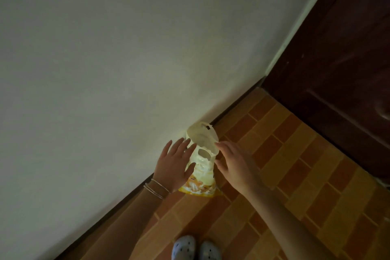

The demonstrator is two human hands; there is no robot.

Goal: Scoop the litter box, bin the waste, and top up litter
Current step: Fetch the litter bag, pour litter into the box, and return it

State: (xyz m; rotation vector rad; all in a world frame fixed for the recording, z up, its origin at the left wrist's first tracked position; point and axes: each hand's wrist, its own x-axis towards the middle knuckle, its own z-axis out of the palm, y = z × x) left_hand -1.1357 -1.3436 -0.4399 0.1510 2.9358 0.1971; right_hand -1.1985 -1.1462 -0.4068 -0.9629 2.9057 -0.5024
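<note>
A yellow and cream litter bag [203, 160] stands upright on the floor against the white wall, its torn top open with a cut-out handle showing. My left hand [174, 165], with thin bracelets on the wrist, is spread flat at the bag's left side, fingers straight and touching or almost touching it. My right hand [234, 161] reaches in from the right, fingers extended to the bag's upper right rim. Neither hand grips the bag. The litter box, scoop and bin are out of view.
The white wall [105, 59] fills the left and top. A dark brown door [341, 59] stands at the right. The floor [295, 175] has orange brick-pattern tiles. My two pale blue clogs [196, 249] show at the bottom edge. The light is dim.
</note>
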